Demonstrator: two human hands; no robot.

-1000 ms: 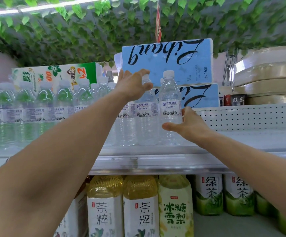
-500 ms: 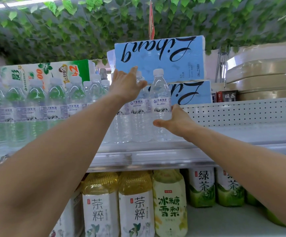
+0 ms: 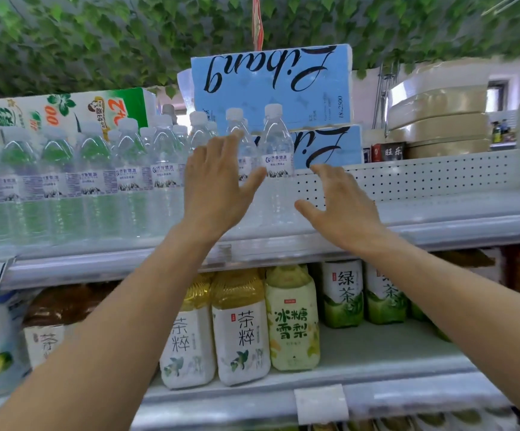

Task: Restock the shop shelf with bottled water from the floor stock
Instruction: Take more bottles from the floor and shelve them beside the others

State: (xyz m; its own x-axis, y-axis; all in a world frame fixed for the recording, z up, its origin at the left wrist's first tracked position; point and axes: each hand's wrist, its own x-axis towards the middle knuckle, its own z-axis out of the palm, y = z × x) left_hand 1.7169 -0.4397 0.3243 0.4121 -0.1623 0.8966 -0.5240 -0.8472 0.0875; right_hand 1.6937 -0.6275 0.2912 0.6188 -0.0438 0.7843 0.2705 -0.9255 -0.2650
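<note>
The left hand [image 3: 218,188] and right hand [image 3: 342,209], both spread wide and empty, flank the end bottle [image 3: 278,169] near the shelf [image 3: 439,233] front edge; a nudge could topple it.

The upper shelf [image 3: 439,231] carries a row of water bottles [image 3: 97,181] from its left end to the middle, the end bottle [image 3: 278,163] standing rightmost, with the perforated back panel [image 3: 439,172] to its right. Behind the row lie a carton [image 3: 65,110] at the left, two stacked tissue packs [image 3: 271,88] behind the end bottle, and stacked flat packages [image 3: 439,119] at the right. The left hand [image 3: 218,188] is in front of the bottles just left of the end bottle, the right hand [image 3: 345,209] just right of it, and the lower shelf [image 3: 392,353] beneath holds a row of drink bottles [image 3: 240,325].
</note>
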